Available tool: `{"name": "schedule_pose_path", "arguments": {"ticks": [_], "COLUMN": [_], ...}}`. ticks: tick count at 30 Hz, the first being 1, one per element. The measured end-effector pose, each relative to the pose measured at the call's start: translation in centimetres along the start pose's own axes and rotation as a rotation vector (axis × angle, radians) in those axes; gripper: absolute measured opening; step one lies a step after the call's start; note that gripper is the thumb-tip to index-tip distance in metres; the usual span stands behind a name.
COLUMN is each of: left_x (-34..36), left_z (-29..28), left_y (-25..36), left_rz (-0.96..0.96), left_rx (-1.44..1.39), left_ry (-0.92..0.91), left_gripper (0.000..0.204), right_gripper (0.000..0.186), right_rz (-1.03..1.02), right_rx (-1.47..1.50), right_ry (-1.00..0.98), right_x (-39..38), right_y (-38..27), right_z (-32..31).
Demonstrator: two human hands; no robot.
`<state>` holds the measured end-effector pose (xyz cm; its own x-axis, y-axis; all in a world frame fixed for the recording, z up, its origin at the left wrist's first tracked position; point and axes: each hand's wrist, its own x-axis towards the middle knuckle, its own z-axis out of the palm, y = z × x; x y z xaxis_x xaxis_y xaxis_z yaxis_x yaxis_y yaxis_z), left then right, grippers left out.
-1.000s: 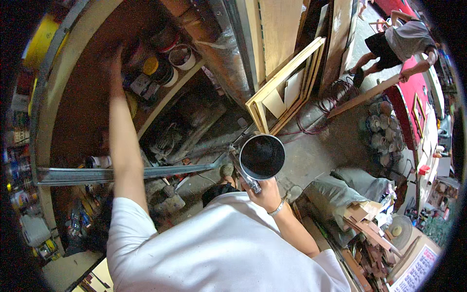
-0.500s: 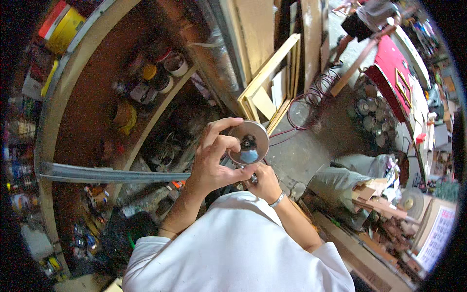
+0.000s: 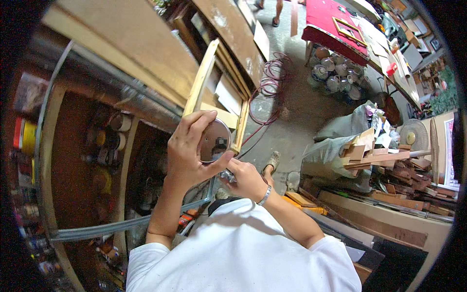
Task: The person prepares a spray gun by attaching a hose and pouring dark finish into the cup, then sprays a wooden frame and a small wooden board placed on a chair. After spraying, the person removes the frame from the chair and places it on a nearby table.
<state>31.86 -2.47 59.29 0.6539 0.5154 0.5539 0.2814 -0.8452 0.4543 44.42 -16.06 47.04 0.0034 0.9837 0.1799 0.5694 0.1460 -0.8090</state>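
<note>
My left hand (image 3: 187, 146) has its fingers and thumb round the rim of a silver, round metal lid or disc (image 3: 212, 138), with a small dark fitting at its middle, over the metal cup. Just below and to the right, my right hand (image 3: 245, 180) grips the metal tool (image 3: 226, 176) that carries the cup; much of the tool and cup is hidden by my hands and the disc. Light wooden frames (image 3: 207, 68) lean behind my hands.
Shelves (image 3: 73, 180) with pots stand left. A red-covered table (image 3: 323, 27) has jugs (image 3: 333, 82) beneath. Coiled hose (image 3: 272, 87) lies on the floor. Bagged offcuts (image 3: 365, 160) and a fan (image 3: 408, 136) are right. A co-worker's legs (image 3: 277, 12) show at the top.
My left hand came back from the shelf onto the cup, which was open on top and now has the silver disc over it. My view turned rightward; the co-worker is now mostly out of view.
</note>
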Motion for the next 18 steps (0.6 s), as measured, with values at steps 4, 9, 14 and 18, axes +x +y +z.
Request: {"name": "schedule_pose_path", "arguments": {"ticks": [4,9,14,18], "left_x": [6.3,16.9,26.6,33.2], "left_z": [6.9,14.8,19.7,21.9], "left_y": [0.7,0.6,0.2,-0.4], "left_rz": [0.109,0.155,0.335,0.353], "left_rx": [-0.059,-0.093,0.019,-0.098], "left_ry": [0.050,0.069,0.108,0.093], "left_gripper": [0.065,0.057,0.061,0.062], "right_gripper": [0.065,0.063,0.056,0.050], "right_rz": [-0.039,0.039,0.058,0.053], "right_rx": [-0.020,-0.056,-0.065,-0.021], "right_ry": [0.084,0.060,0.136,0.199], "right_x": [1.4,5.4,8.9,12.9], "right_y": [5.0,11.5,15.4,17.5], "right_z": [-7.0,-16.5,-23.7,-27.5]}}
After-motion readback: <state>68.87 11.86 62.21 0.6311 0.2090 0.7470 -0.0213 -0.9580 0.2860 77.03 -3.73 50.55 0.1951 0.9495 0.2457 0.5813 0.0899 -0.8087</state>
